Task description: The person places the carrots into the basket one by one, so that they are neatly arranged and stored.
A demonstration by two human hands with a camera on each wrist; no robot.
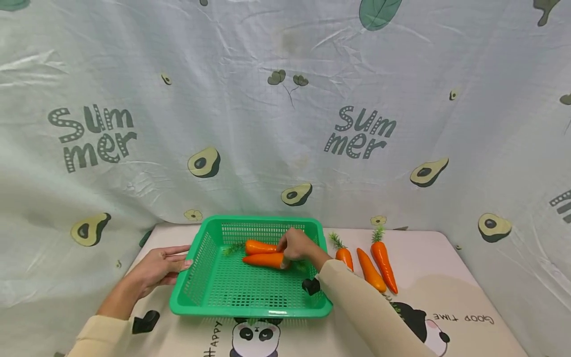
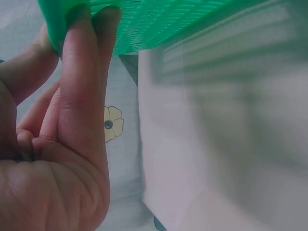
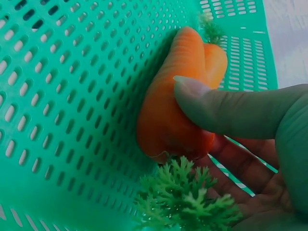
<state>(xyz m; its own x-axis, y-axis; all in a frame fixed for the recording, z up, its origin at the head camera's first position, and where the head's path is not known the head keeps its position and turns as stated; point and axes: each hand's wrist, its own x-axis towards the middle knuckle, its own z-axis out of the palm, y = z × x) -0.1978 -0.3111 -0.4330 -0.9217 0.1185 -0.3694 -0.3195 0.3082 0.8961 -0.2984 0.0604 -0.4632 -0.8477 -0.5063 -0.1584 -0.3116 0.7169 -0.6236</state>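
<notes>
A green plastic basket [image 1: 250, 312] with slotted walls stands on the table in the head view. My left hand [image 1: 158, 270] pinches its left rim between thumb and fingers; the left wrist view shows the fingertips against the basket wall [image 2: 159, 24]. Inside the basket, my right hand [image 1: 296, 244] grips an orange carrot [image 1: 264, 260] near its leafy end, thumb on top and fingers beneath. In the right wrist view this carrot's green leaves [image 3: 185, 195] hang by the palm. Another carrot [image 1: 257, 247] lies just behind it, pointing the opposite way and partly covered by the hand.
Right of the basket, three more carrots lie on the table: one [image 1: 344, 257] beside the basket wall, one [image 1: 371, 271] with its leaves toward me, and one [image 1: 384, 265] farthest right. A printed cloth [image 1: 250, 109] hangs behind the table [image 1: 446, 263].
</notes>
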